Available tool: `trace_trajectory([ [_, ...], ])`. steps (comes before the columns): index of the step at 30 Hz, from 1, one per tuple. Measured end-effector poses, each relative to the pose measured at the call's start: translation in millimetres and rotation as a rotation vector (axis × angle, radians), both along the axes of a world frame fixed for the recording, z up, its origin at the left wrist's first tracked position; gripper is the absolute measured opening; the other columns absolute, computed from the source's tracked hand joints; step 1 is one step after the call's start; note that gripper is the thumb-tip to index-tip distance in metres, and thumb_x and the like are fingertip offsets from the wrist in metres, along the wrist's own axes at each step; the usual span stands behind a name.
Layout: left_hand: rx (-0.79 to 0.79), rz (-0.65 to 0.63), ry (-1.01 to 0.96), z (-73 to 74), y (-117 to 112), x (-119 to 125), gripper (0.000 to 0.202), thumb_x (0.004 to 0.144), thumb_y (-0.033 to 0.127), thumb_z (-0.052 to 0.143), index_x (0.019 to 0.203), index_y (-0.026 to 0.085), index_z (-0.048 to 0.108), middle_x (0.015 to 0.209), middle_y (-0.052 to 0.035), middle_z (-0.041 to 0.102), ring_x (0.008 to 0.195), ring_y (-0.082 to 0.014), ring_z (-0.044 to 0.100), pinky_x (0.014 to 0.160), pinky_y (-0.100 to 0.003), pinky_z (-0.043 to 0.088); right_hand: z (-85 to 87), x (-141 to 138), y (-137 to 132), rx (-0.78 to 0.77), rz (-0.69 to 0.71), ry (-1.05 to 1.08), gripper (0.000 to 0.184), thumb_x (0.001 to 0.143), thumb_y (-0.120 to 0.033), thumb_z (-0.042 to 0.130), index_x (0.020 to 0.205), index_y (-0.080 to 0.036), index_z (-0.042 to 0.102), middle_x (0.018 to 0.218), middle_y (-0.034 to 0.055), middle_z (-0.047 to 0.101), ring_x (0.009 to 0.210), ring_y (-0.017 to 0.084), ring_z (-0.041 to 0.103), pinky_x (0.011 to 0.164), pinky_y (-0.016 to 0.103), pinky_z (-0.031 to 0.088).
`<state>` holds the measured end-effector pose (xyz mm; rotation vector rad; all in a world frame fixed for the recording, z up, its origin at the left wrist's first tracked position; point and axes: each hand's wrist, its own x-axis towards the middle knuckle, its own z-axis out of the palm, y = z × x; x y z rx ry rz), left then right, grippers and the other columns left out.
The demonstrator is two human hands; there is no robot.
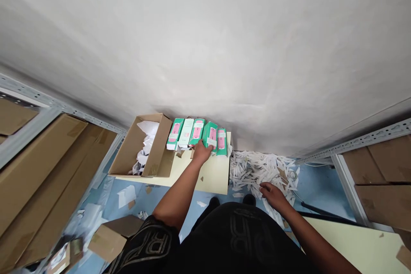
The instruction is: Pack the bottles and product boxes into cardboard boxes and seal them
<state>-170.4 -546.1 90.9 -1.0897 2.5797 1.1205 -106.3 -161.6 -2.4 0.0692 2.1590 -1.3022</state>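
My left hand [202, 153] reaches to the row of small cartons by the wall, its fingers closed on the near end of a green and pink box [210, 132]. That box sits slightly askew. To its right stands a similar green and pink box [221, 141]; to its left are another green and pink box [197, 130], a pale mint box [186, 132] and a further green box [175, 133]. My right hand [272, 195] hangs over the floor at my side, loosely open, with nothing visible in it.
An open cardboard carton [165, 143] with crumpled white paper [149, 137] stands left on the cream tabletop [215, 175]. White paper strips [257, 169] litter the blue floor. Shelving with large cardboard boxes [48, 171] flanks the left; more boxes [385, 201] are on the right.
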Motion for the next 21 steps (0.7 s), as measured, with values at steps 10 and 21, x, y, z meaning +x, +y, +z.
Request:
trace_trajectory([
  [10, 1.109, -0.381, 0.219, 22.4, 17.8, 67.3, 0.078, 0.076, 0.041, 0.079, 0.144, 0.025, 0.046, 0.127, -0.0118, 0.064, 0.096, -0.0231, 0.066, 0.071, -0.031, 0.058, 112.9, -1.3, -125.4, -0.519, -0.403, -0.035, 0.068, 0.082, -0.062, 0.069, 0.138, -0.026, 0.053, 0.130, 0.0123, 0.067, 0.105, 0.025, 0.069, 0.078, 0.036, 0.057],
  [21, 1.246, -1.120, 0.056, 20.4, 104.7, 99.6, 0.086, 0.080, 0.045, 0.083, 0.153, 0.027, 0.041, 0.154, -0.0135, 0.049, 0.135, -0.0332, 0.053, 0.108, -0.045, 0.048, 137.4, 113.2, -89.3, -0.556, -0.873, 0.131, 0.049, 0.073, -0.042, 0.077, 0.116, -0.024, 0.060, 0.110, 0.0055, 0.074, 0.092, 0.025, 0.071, 0.073, 0.033, 0.056],
])
